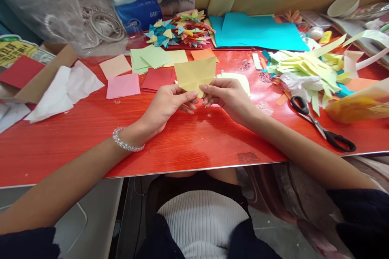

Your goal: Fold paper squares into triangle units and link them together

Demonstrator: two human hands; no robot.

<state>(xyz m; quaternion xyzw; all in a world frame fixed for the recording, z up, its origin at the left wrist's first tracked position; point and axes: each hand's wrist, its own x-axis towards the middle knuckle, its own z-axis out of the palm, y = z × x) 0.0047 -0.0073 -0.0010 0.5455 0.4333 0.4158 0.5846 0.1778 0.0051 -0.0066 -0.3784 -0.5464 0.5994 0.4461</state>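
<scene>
A yellow sheet of paper (195,73) is held up over the red table (182,141), its lower edge pinched between both hands. My left hand (168,103) grips the lower left part with thumb and fingers; a clear beaded bracelet circles that wrist. On the lower right part, my right hand (229,97) pinches the paper the same way. Creases show near the thumbs. Just behind lie small stacks of square paper: red (158,79), pink (123,85), peach (115,66), green (150,57) and orange (203,54).
Black-handled scissors (319,123) lie at the right, beside a heap of paper strips (304,68). Folded paper pieces (182,30) and blue sheets (255,30) sit at the back. A cardboard box (48,73) and crumpled tissue (65,89) are at the left.
</scene>
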